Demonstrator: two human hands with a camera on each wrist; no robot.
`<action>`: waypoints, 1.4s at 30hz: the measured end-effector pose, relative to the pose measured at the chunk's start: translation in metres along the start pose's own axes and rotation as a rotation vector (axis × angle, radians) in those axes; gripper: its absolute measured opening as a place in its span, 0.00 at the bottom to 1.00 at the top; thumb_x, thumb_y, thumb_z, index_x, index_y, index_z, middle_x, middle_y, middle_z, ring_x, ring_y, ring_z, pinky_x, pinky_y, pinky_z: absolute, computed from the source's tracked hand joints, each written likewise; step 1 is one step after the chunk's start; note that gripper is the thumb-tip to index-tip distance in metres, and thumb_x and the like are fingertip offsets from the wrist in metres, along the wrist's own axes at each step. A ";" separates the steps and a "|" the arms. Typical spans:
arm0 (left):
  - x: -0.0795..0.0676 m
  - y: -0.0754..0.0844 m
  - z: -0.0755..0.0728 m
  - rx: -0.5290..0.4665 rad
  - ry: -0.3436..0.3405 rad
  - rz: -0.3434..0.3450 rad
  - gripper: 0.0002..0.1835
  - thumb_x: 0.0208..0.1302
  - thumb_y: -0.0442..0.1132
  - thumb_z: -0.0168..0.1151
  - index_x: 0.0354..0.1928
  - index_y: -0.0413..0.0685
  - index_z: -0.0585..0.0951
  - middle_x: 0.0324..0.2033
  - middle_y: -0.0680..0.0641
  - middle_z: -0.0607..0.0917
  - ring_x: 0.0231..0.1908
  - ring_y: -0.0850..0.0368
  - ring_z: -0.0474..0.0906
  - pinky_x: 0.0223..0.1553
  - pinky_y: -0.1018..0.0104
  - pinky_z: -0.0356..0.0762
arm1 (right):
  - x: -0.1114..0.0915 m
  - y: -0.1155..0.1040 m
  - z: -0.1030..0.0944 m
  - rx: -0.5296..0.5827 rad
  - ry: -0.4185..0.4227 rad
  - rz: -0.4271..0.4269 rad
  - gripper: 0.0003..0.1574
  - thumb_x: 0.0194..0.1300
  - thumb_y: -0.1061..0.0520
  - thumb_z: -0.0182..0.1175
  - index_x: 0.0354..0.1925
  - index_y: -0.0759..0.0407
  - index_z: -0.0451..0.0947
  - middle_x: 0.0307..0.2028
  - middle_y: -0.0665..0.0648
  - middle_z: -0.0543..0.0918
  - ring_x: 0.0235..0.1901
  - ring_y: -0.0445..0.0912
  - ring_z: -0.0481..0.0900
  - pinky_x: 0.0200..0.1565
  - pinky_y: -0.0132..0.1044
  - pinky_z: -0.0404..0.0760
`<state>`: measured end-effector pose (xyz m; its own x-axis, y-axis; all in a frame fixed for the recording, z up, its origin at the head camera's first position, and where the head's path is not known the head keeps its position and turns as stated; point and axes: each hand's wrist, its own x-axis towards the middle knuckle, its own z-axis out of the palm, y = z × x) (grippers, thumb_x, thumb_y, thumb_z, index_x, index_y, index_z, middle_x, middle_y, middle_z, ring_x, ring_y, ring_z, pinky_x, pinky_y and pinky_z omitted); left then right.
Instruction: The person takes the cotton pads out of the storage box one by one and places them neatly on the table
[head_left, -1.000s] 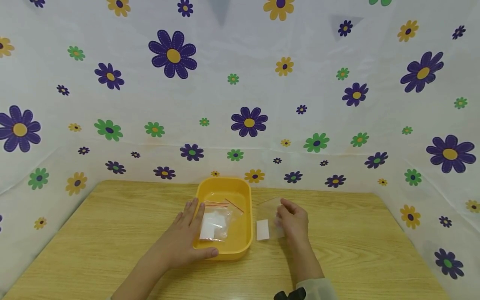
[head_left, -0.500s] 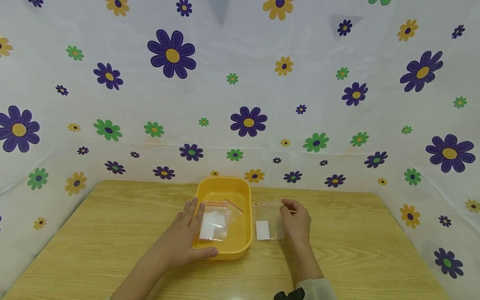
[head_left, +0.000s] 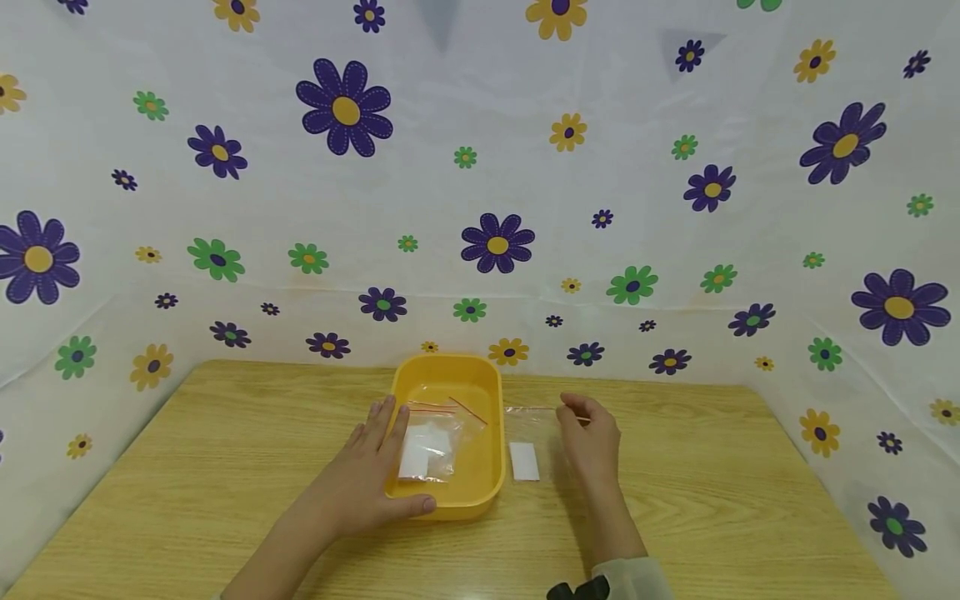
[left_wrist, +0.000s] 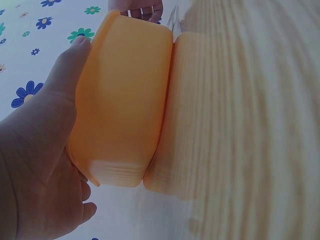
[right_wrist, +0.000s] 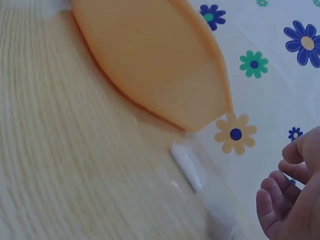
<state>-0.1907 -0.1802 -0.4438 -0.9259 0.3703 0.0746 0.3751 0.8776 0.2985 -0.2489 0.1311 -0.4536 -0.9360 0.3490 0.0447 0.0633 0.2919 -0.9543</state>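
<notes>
A yellow plastic tray [head_left: 480, 493] stands on the table, with clear zip bags [head_left: 444, 423] holding white pieces inside it; their seals are red. My left hand [head_left: 363, 479] rests on the tray's left and front rim, fingers extended along the side and thumb over the near corner. To the right of the tray, another clear zip bag [head_left: 536, 423] lies on the table with a white rectangular piece [head_left: 524, 461] in it. Right beside this bag is my right hand [head_left: 591, 437]; its fingers are loosely bent. The right wrist view shows nothing between them.
The wood-grain table [head_left: 720, 475] extends to both sides and in front of the tray. Behind it hangs a white cloth [head_left: 420, 192] printed with purple, green and yellow flowers, and it continues along both sides.
The right hand has lowered the clear bag, which now lies flatter, and let go of it. Its red-lined top edge has levelled out. Left hand and tray have stayed put.
</notes>
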 end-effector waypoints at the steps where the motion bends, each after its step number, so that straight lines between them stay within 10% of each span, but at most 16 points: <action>1: 0.000 0.000 0.000 0.000 -0.001 0.000 0.69 0.50 0.83 0.54 0.79 0.41 0.44 0.79 0.37 0.39 0.78 0.37 0.37 0.75 0.41 0.47 | -0.001 -0.002 0.000 0.030 -0.013 0.006 0.18 0.69 0.55 0.59 0.54 0.59 0.83 0.47 0.58 0.85 0.45 0.49 0.80 0.44 0.36 0.80; 15: 0.001 0.002 -0.001 -0.006 -0.004 -0.015 0.69 0.49 0.83 0.54 0.79 0.43 0.44 0.79 0.38 0.39 0.78 0.39 0.35 0.75 0.43 0.45 | -0.018 -0.042 0.006 0.441 -0.259 0.132 0.17 0.71 0.57 0.59 0.56 0.59 0.80 0.48 0.59 0.80 0.42 0.48 0.80 0.45 0.38 0.86; 42: 0.000 0.002 -0.001 -0.002 0.008 -0.004 0.68 0.50 0.82 0.55 0.79 0.41 0.46 0.79 0.37 0.40 0.77 0.36 0.37 0.74 0.41 0.48 | -0.061 -0.069 0.039 0.532 -0.542 0.204 0.23 0.71 0.55 0.59 0.63 0.56 0.75 0.55 0.60 0.78 0.50 0.50 0.80 0.53 0.38 0.83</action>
<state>-0.1902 -0.1787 -0.4421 -0.9278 0.3643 0.0812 0.3712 0.8784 0.3011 -0.2097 0.0547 -0.4019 -0.9707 -0.1728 -0.1667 0.2062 -0.2442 -0.9475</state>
